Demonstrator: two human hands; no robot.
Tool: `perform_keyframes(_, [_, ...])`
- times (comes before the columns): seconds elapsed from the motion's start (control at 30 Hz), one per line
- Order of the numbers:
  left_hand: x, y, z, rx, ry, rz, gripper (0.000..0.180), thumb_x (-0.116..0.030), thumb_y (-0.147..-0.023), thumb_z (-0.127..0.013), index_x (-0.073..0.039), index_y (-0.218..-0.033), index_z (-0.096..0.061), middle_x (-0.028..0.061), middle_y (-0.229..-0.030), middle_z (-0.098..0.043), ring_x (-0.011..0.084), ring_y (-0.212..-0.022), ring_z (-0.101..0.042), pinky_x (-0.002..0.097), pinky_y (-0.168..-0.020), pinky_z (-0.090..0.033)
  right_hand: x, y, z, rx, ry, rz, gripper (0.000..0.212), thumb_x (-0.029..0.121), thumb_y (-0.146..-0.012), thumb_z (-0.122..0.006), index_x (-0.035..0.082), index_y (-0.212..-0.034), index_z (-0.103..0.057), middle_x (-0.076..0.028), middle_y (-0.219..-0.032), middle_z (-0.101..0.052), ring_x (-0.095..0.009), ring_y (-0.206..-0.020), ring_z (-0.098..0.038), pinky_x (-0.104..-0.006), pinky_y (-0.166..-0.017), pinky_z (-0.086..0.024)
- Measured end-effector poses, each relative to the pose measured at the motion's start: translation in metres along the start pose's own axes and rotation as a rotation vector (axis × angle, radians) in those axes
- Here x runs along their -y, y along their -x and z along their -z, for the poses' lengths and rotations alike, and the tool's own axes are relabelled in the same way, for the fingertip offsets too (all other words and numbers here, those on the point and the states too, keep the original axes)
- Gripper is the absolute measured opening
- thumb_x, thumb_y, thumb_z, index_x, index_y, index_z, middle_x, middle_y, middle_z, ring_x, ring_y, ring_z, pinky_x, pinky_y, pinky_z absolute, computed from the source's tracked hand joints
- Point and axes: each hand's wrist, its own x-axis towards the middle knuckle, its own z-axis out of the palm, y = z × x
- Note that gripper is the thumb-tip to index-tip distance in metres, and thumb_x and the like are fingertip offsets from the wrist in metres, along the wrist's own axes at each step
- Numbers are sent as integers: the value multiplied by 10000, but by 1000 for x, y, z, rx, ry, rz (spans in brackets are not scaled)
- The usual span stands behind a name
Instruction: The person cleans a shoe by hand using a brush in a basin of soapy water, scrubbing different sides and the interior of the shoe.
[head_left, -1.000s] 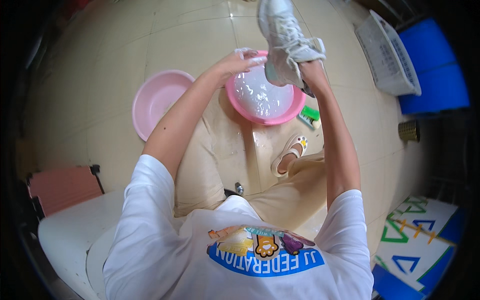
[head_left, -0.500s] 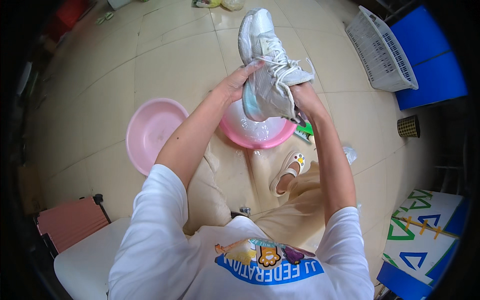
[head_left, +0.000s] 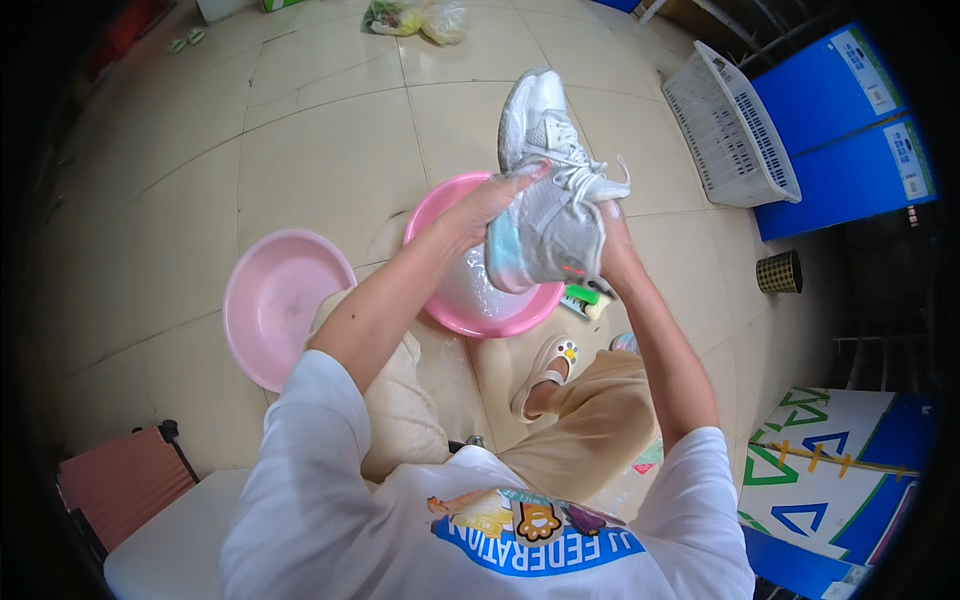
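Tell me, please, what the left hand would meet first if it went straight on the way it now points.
The white shoe: the left hand points up and to the right, its thumb lying against the shoe's side, so it would likely push straight into that, though its fingers are hidden.

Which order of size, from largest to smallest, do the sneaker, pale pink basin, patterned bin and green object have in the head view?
1. Sneaker and pale pink basin: too alike to rank; the sneaker is nearer the camera.
2. Patterned bin
3. Green object
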Motion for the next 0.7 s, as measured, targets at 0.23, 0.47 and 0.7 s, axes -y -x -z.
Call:
perform_keyframes(0.23, [-14, 14, 3, -67, -1, 19, 711, -489, -898, -642, -27, -1399, -438, 138, -1357, -549, 241, -1199, -569, 388, -1016, -462, 71, 15, 16, 407, 267, -273, 318, 139, -951, -527, -27, -1219, -572, -164, -1077, -647, -186, -945, -587, -325, -868, -476])
perform_keyframes(0.47, [-11, 11, 2, -66, 10, 11, 676, -452, -935, -605, -16, -1416, -418, 127, -1391, -525, 232, -1235, -545, 387, -1030, -454, 59, 9, 19, 401, 337, -168, 529, 189, -877, -654, -21, -1324, -463, -163, -1209, -583, -186, -1089, -563, -342, -933, -469])
perform_keyframes(0.7, [-12, 19, -27, -130, -115, -38, 667, -455, -903, -647, 9, -1356, -492, 141, -1292, -597, 215, -1148, -598, 346, -975, -476, 18, 1, 4, -45, 443, 102, 473, 316, -874, -620, 15, -1234, -560, -247, -1231, -593, -422, -1142, -555, -435, -948, -448])
